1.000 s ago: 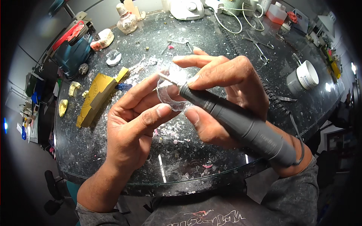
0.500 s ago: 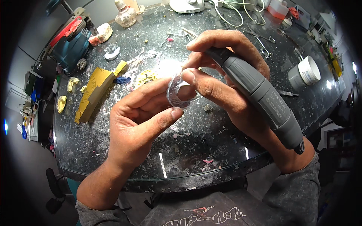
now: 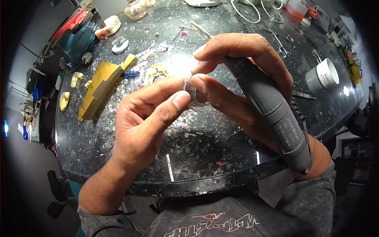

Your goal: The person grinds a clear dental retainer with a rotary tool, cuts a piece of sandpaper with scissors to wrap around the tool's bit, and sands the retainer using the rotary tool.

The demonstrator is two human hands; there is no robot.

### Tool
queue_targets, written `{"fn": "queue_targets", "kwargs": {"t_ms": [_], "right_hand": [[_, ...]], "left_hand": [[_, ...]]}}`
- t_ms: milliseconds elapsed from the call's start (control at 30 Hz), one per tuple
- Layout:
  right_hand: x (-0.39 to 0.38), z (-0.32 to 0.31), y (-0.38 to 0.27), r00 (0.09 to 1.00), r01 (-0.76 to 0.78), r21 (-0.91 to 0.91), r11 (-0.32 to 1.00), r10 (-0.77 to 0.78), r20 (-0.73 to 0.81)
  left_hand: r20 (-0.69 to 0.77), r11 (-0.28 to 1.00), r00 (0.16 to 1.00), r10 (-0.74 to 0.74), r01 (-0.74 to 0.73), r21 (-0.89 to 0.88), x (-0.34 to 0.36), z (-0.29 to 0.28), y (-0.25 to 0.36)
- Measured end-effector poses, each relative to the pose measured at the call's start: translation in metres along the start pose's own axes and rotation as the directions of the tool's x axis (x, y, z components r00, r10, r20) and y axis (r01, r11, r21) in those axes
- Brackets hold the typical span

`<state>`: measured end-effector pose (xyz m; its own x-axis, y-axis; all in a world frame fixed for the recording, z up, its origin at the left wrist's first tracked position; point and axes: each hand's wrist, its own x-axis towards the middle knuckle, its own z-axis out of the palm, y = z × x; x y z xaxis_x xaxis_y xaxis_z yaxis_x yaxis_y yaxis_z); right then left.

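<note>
Between my two hands, over the middle of the dark table, is a clear plastic dental aligner [image 3: 199, 106]. My left hand [image 3: 138, 118] pinches its near left side between thumb and forefinger. My right hand [image 3: 233, 94] steadies its other side with the thumb and a fingertip. That same hand also carries a grey rotary handpiece [image 3: 272, 110], which lies across the palm. Its metal tip [image 3: 201, 29] points up and away to the left, apart from the aligner. My fingers hide part of the aligner.
White dust covers the table [image 3: 185, 154]. Left lie a folded yellow sandpaper sheet [image 3: 98, 89], yellow pieces [image 3: 65, 100] and a clear dental piece [image 3: 120, 45]. A plaster model [image 3: 108, 27] sits farther back. Right are scissors [image 3: 278, 41] and a white tub [image 3: 327, 73].
The aligner has turned between my fingers and now shows edge-on. My left thumb has moved up onto it. The handpiece has rolled slightly in my right hand, bringing its cord into view.
</note>
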<state>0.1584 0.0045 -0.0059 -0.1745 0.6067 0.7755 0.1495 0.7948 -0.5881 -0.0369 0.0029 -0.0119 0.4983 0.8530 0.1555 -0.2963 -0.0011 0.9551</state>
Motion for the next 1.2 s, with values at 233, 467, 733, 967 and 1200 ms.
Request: {"fn": "queue_targets", "kwargs": {"t_ms": [233, 467, 733, 967, 1200], "right_hand": [[0.000, 0.000, 0.003, 0.994, 0.102, -0.034, 0.994, -0.103, -0.024], [0.010, -0.019, -0.017, 0.967, 0.236, -0.386, 0.892, -0.176, 0.184], [-0.002, -0.003, 0.004, 0.952, 0.296, -0.113, 0.948, -0.283, 0.120], [0.004, -0.002, 0.003, 0.994, 0.060, -0.086, 0.994, -0.067, -0.081], [0.048, -0.038, 0.168, 0.875, -0.287, -0.024, 0.958, 0.252, -0.412]], "left_hand": [[0.018, 1.000, 1.000, -0.004, 0.004, -0.025, 0.002, 0.002, -0.001], [0.012, 0.963, 1.000, -0.022, 0.024, -0.269, 0.001, -0.002, 0.001], [-0.026, 0.962, 0.999, 0.021, -0.027, -0.271, 0.003, -0.003, -0.001], [-0.072, 0.987, 0.995, 0.066, -0.075, -0.142, 0.002, -0.002, 0.000], [-0.151, 0.988, 0.988, -0.035, 0.012, -0.151, 0.003, 0.001, 0.000]]}}
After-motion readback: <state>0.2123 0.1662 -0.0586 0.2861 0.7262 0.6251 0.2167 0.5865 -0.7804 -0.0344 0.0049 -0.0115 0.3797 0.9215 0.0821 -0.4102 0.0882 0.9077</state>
